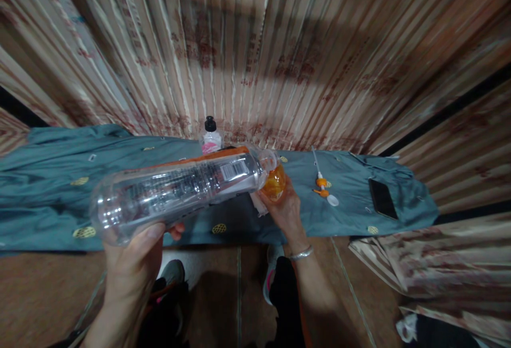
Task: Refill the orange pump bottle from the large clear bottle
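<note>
Over table edge [239, 233]: btl [179, 191], L hand [133, 263].

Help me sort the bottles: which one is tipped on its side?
The large clear bottle in the left hand, tipped toward the orange bottle in the right hand. The small black-capped bottle stands upright.

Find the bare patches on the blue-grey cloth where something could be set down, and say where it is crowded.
The cloth is bare at its left end, beyond the clear bottle, and between the pump nozzle and the phone. The middle is crowded: both hands, the orange bottle and the small black-capped bottle.
</note>
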Demonstrator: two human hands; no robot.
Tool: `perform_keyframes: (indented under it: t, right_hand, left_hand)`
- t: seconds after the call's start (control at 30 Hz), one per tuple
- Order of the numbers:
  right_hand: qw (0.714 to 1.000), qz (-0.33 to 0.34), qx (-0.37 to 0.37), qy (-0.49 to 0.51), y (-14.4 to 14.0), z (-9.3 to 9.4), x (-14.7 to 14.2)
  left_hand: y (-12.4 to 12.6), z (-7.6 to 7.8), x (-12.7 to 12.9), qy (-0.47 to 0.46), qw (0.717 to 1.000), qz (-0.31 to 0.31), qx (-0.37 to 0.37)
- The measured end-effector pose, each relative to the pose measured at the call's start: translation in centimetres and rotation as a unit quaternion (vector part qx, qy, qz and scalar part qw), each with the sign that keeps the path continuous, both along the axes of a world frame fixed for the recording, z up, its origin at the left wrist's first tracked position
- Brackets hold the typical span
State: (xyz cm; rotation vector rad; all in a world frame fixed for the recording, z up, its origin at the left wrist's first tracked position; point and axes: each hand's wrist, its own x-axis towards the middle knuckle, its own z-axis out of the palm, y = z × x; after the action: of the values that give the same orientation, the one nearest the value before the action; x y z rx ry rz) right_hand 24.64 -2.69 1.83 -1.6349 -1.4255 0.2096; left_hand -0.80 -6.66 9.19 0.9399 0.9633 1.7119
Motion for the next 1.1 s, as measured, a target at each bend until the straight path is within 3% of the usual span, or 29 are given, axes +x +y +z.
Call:
perform_keyframes:
  t: [0.1,0.6,1.1]
  right_hand:
    - [1.0,-0.007,-0.003,-0.005,0.05,-0.18,0.06]
    - [0.999,-0.033,-0.021,0.002,-0.04,-0.13,0.06]
    - [1.0,0.0,0.009,-0.004,0.09,-0.32,0.13]
  left_hand:
    - [0.03,0.09,0.25,0.011,0.999,0.033,0.004]
    - [0.03,0.08,0.44,0.035,0.999,0.029,0.02]
    - [0.26,0.38,0.45,0.007,0.999,0.042,0.015]
